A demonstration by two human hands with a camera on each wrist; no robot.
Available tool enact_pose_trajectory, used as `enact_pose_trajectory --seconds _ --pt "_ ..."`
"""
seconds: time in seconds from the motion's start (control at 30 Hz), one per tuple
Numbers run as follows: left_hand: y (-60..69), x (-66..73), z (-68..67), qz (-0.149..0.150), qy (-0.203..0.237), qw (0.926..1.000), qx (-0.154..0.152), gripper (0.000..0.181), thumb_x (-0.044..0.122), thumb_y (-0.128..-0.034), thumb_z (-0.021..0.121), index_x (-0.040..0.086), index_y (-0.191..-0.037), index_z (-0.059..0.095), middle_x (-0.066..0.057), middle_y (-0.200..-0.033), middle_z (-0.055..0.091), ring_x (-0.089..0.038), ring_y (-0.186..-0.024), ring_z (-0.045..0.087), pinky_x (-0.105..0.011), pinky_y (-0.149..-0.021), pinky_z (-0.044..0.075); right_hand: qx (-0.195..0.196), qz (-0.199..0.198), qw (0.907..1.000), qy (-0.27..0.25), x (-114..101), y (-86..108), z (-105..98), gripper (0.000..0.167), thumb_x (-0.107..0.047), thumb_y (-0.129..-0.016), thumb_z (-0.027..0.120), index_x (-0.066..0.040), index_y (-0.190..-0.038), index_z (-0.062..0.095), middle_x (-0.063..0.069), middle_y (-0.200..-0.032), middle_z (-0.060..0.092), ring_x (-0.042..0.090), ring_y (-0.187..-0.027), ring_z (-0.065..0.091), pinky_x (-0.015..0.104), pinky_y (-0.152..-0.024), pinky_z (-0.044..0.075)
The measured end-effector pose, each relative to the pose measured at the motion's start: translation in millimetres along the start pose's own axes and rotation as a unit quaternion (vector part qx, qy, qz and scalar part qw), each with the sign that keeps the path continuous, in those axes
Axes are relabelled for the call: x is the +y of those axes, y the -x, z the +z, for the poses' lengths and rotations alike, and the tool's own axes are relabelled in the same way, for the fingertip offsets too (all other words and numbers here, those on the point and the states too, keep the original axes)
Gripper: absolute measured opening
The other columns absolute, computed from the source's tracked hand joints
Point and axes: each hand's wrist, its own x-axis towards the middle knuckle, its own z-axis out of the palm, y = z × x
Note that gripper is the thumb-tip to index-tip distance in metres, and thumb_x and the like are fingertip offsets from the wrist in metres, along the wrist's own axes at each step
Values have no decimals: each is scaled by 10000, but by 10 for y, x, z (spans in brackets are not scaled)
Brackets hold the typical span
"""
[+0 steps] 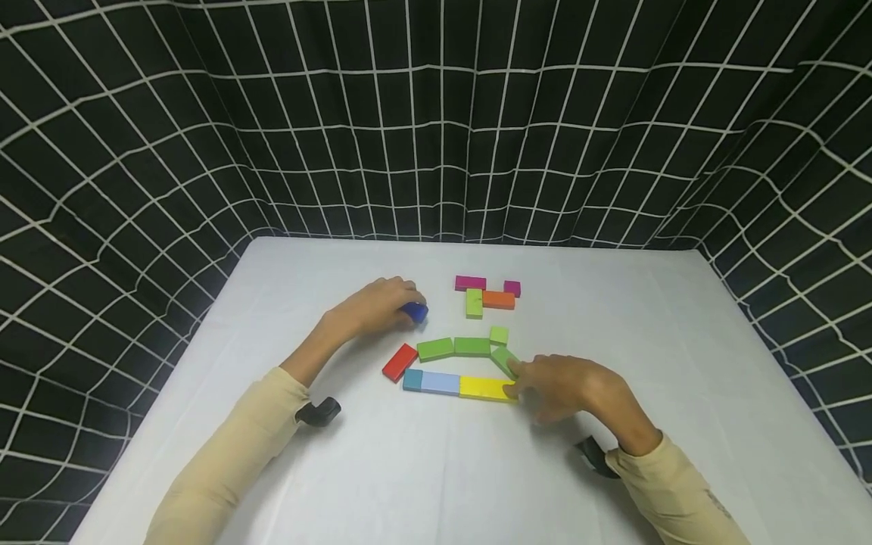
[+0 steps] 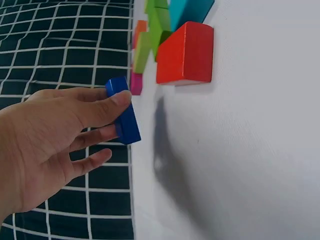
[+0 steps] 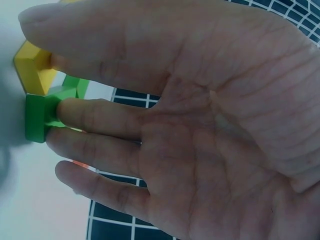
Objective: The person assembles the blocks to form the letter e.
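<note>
A blue block (image 2: 131, 125) is pinched between the thumb and fingers of my left hand (image 1: 378, 306), held just above the table left of the block layout. Below that hand lies a slanted red block (image 1: 400, 362). My right hand (image 1: 562, 384) is at the right end of the layout, its fingers extended. In the right wrist view, two fingertips touch the slanted green block (image 3: 35, 117), and the index fingertip meets the yellow block (image 3: 35, 67). The yellow block continues a straight row with a light blue block (image 1: 440, 383) and a teal block (image 1: 412, 379).
Green blocks (image 1: 471, 347) form an arc above the row, with a small light green block (image 1: 499, 334) on its far side. Farther back sit a lime block (image 1: 474, 303), an orange block (image 1: 499, 300) and magenta blocks (image 1: 470, 283). A black gridded curtain (image 1: 436, 136) surrounds the white table (image 1: 422, 469).
</note>
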Motion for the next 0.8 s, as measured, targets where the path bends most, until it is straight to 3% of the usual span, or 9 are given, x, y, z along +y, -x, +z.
enact_pose_trajectory --seconds 0.23,0.4,0.6,0.8 --pt "263 77 -78 110 503 9986 -83 447 130 -901 822 141 -1336 718 -20 -1271 761 -215 -1174 681 -407 -1072 555 -2 103 9999 -59 -3 -13 4 580 -173 -831 876 -301 -1370 706 113 -1593 529 251 -1181 596 491 -951 566" --pt "495 219 -119 528 598 9963 -304 412 112 -880 841 174 -1277 749 37 -1221 776 -173 -1154 691 -378 -1056 573 12 54 9999 -87 -14 -16 4 576 -172 -831 876 -295 -1368 708 93 -1622 499 270 -1243 589 510 -991 556" --pt "884 323 -105 1498 136 9886 -35 348 141 -865 860 213 -1185 745 113 -1166 770 -123 -1151 678 -366 -1055 538 -15 87 9999 -113 -24 -36 5 580 -179 -833 877 -302 -1373 703 100 -1613 510 271 -1246 590 511 -983 561" --pt "1217 376 -10 1856 -284 9822 114 336 178 -862 864 249 -1167 743 91 -1204 748 -141 -1170 664 -381 -1041 535 -19 136 9999 -89 -3 -37 5 588 -176 -831 874 -317 -1374 700 105 -1608 512 242 -1189 594 474 -934 565"
